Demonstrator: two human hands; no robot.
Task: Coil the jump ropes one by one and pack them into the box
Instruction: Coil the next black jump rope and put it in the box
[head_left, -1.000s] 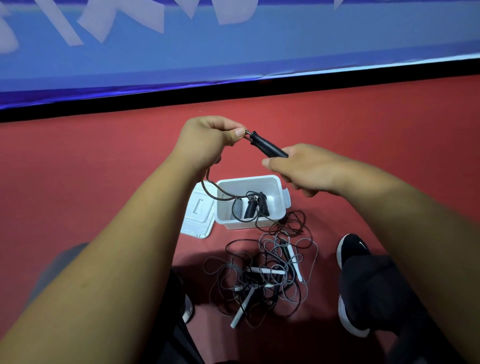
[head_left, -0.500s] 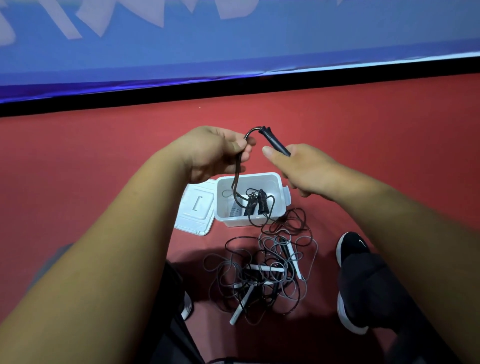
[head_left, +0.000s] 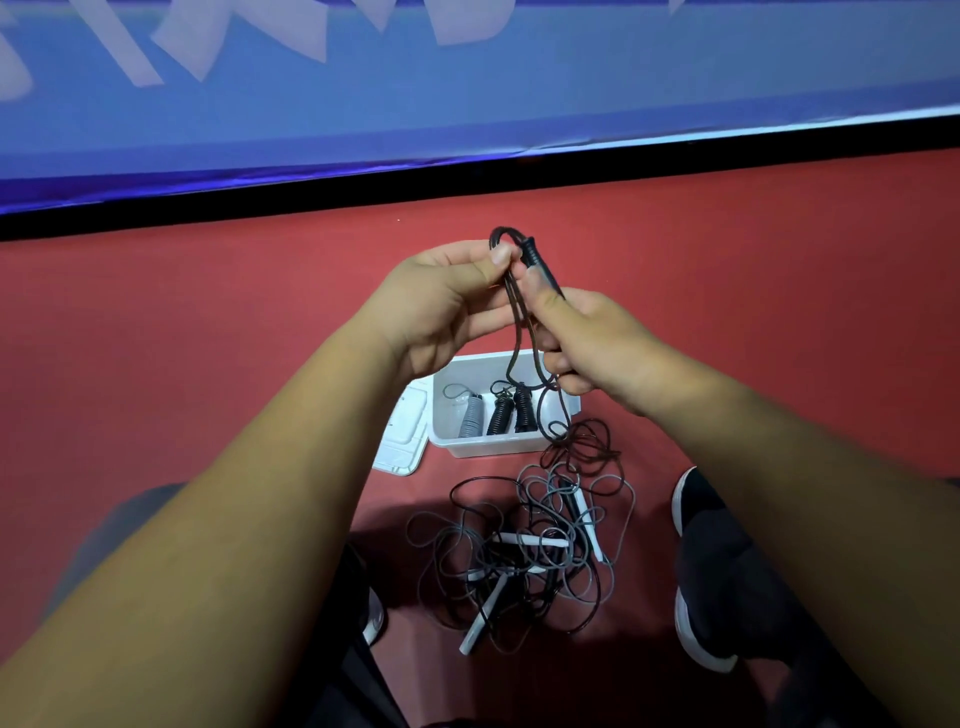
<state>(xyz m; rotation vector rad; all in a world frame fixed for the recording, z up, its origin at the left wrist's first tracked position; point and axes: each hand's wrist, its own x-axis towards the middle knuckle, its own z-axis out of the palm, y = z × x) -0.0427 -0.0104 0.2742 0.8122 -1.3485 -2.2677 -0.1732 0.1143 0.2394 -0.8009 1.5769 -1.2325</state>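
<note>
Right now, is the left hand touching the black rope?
Touching. The head view shows the left hand pinching the black rope between thumb and fingers.

We see a red floor (head_left: 208, 364) meeting a black strip (head_left: 675, 171) under a blue banner (head_left: 519, 78) with pale shapes. At right, a black white-soled shoe (head_left: 698, 493) rests on that floor.

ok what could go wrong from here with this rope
From the handle in the right hand, the black cord runs down past the white box into the tangled pile; winding it in could snag other ropes or catch the box. The loop pinched by the left hand may slip loose.
</note>
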